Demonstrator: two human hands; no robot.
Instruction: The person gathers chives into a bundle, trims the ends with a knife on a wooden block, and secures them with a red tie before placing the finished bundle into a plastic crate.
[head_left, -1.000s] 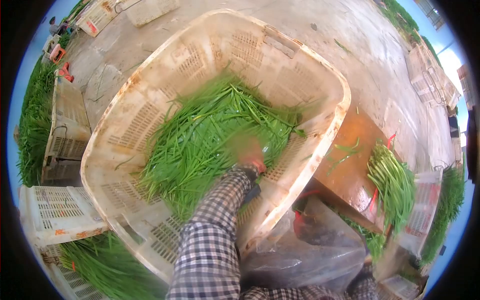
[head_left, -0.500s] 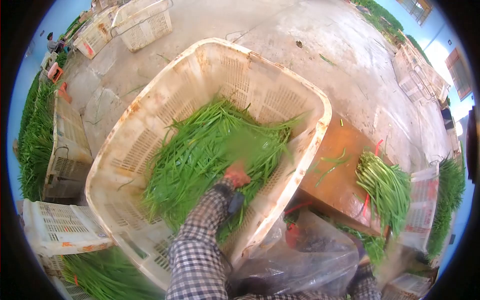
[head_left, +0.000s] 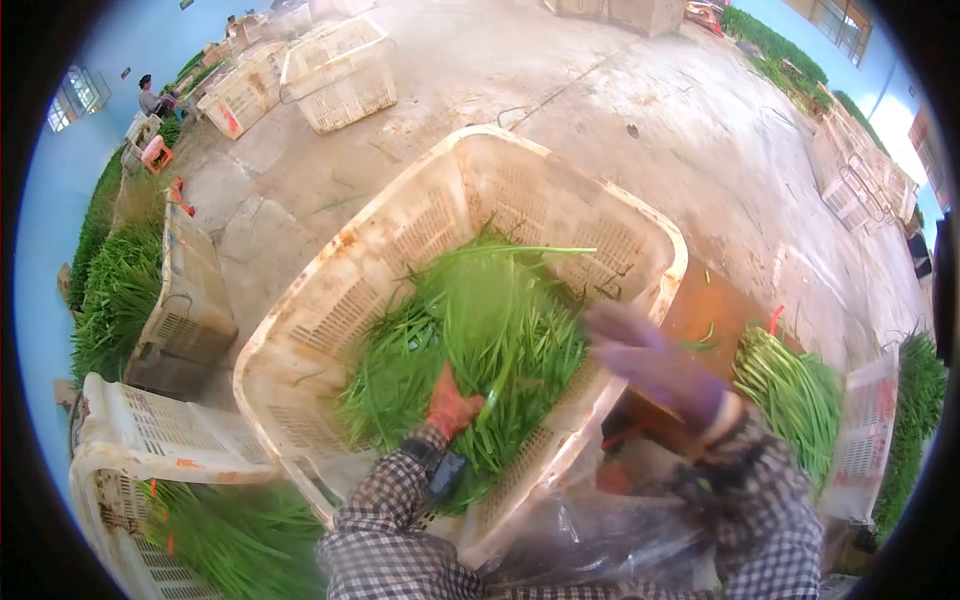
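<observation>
A heap of long green leaves that look like garlic chives [head_left: 480, 310] lies in a large, stained white plastic crate [head_left: 330, 290]. My left hand [head_left: 452, 402], in a reddish glove, is at the near side of the heap, its fingers closed around some leaves and partly hidden by them. Over the crate's right rim, my right hand [head_left: 655, 365] wears a purple glove. It is blurred by motion, but its fingers look stretched out and nothing shows in them. On the brown board [head_left: 705, 300] to the right rests a chive bundle [head_left: 790, 390] with a red tie.
Clear plastic sheeting [head_left: 600, 530] covers the space in front of me. A crate with more leaves [head_left: 230, 530] stands at lower left, another crate [head_left: 190, 300] beyond it. Farther back are white crates [head_left: 340, 80] and a seated person [head_left: 152, 100]. The concrete floor [head_left: 600, 110] extends ahead.
My right hand has come up from the lower right to the crate's rim. My left hand remains in the leaves, which have shifted. The camera view has tilted up and moved left.
</observation>
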